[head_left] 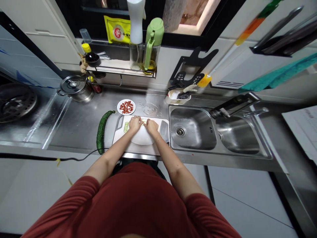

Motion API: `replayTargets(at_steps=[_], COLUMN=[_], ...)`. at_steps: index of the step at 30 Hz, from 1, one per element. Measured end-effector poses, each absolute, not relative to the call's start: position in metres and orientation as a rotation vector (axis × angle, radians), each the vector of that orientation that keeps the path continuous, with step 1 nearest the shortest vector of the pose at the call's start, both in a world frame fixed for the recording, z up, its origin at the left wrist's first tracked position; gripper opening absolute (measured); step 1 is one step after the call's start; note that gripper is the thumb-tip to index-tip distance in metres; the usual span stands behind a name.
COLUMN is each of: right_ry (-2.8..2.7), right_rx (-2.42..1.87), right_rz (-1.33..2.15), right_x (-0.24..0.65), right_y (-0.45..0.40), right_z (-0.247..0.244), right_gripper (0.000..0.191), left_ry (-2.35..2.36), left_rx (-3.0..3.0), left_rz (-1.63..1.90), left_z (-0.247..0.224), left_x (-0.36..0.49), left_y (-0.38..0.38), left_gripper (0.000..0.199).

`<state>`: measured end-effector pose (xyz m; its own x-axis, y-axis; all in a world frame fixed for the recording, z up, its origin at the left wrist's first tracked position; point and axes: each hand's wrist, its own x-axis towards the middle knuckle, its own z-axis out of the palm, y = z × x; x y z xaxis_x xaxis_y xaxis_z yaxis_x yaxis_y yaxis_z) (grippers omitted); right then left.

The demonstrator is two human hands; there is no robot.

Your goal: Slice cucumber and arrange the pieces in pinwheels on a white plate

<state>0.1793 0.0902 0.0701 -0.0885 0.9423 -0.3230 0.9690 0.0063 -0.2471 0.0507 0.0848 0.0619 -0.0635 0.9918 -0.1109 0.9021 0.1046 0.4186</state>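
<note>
- Head view: the left hand (135,124) and right hand (152,126) nearly meet over the board (120,135), fingers curled in at a small green piece (144,122); too small to tell whether either grips it.
- Slices (126,127) lie in a row on the board, just beside the left hand.
- A cucumber (101,132) lies on the table (74,132), left of the board.
- A plate (118,107) of red bits (126,106) stands behind the board.

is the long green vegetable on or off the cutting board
Off: the vegetable lies on the steel counter, with bare metal between it and the board.
</note>
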Motion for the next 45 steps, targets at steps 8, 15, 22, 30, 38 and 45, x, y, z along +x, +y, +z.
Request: replayTargets(at_steps=[8, 15, 22, 30, 38, 45], right_ry=[2.168, 2.151, 2.084, 2.152, 2.148, 2.166], right_rx=[2.046, 2.080, 2.111, 2.098, 2.069, 2.074], right_rz=[-0.623, -0.658, -0.657, -0.628, -0.604, -0.611], right_x=[0.181, 0.184, 0.186, 0.186, 0.184, 0.184], right_y=[0.096, 0.099, 0.101, 0.094, 0.094, 0.092], right_z=[0.068, 0.072, 0.075, 0.074, 0.070, 0.070], right_gripper=[0.031, 0.032, 0.033, 0.033, 0.033, 0.030], left_ry=[2.011, 2.035, 2.031, 2.057, 2.055, 2.040], left_rx=[1.801, 1.833, 1.839, 1.849, 1.860, 1.877], left_rz=[0.309, 0.281, 0.238, 0.233, 0.257, 0.311], left_z=[0.063, 0.061, 0.060, 0.058, 0.053, 0.050], left_x=[0.050, 0.049, 0.048, 0.049, 0.048, 0.047], left_y=[0.088, 0.089, 0.090, 0.091, 0.092, 0.091], left_gripper=[0.019, 0.019, 0.020, 0.020, 0.019, 0.020])
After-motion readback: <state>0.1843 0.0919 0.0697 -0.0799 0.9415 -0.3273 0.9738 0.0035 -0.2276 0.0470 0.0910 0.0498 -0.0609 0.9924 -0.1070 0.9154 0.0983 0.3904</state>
